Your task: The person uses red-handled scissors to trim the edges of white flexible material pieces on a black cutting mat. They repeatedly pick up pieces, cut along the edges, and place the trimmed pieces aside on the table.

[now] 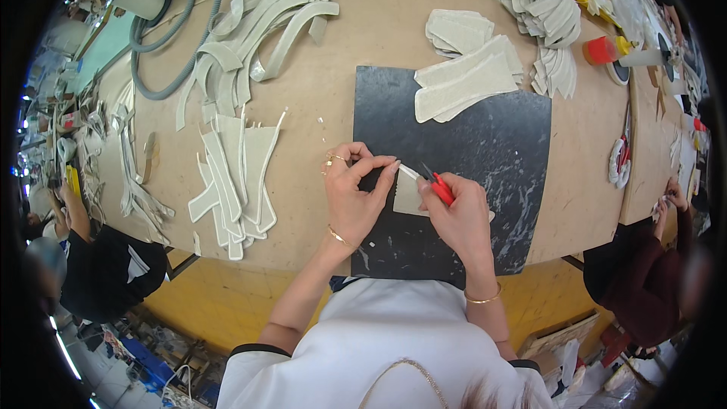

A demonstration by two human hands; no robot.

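My left hand [354, 188] pinches the end of a white piping cord [409, 171] between thumb and forefinger. The cord runs along the top edge of a beige fabric piece [409, 198], which lies on a black mat [500, 144]. Red-handled snips [441, 191] are in my right hand [463, 220], with their dark tip pointing up and left, close to the cord. My right fingers also rest over the fabric piece and hide part of it. Whether the blades touch the cord I cannot make out.
Piped beige pieces [235, 182] and loose strips [265, 23] lie to the left. Unpiped cut pieces [469, 79] overlap the mat's far edge, near a fanned pile [541, 11]. Scissors [621, 155] lie at right; a grey hose [163, 92] curls far left. Co-workers' hands show at both sides.
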